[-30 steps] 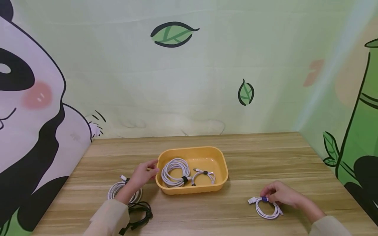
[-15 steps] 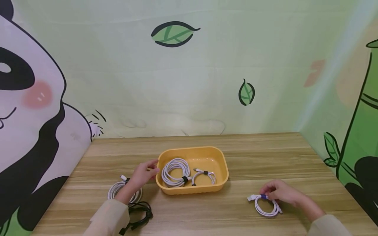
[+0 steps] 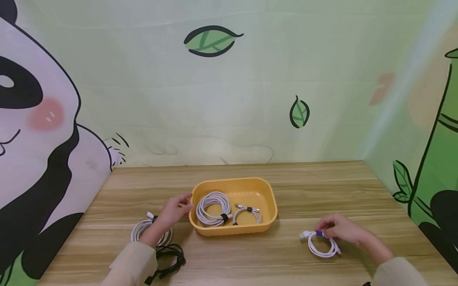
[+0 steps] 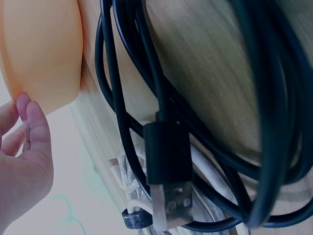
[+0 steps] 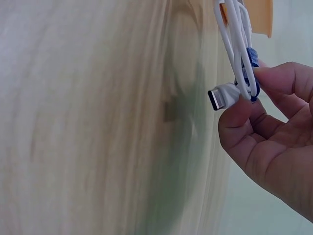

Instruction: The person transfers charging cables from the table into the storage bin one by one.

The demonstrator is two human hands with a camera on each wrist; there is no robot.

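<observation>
In the head view my right hand [image 3: 341, 229] pinches a coiled white charging cable [image 3: 323, 254] at its dark blue strap. The right wrist view shows a metal connector [image 5: 218, 99] poking out beside the fingertips, the coil hanging above the tabletop. My left hand [image 3: 172, 212] rests its fingertips at the left rim of a yellow plastic bin [image 3: 236, 229]. Inside the bin lie a large white cable coil [image 3: 201, 214] and a smaller white cable [image 3: 255, 214], both with black straps. Below my left wrist are a black USB cable [image 3: 179, 262] and another white cable coil [image 3: 137, 230], partly hidden by the forearm.
The wooden table [image 3: 307, 186] reaches back to a pale green printed backdrop [image 3: 247, 119]. A small dark object [image 3: 367, 284] shows at the bottom edge beside the right sleeve. Up close in the left wrist view is a black USB plug [image 4: 168, 154].
My right hand has risen slightly, lifting the white cable with it a little upward in the head view. The left hand stays at the bin's rim. A dark object has appeared by the right sleeve.
</observation>
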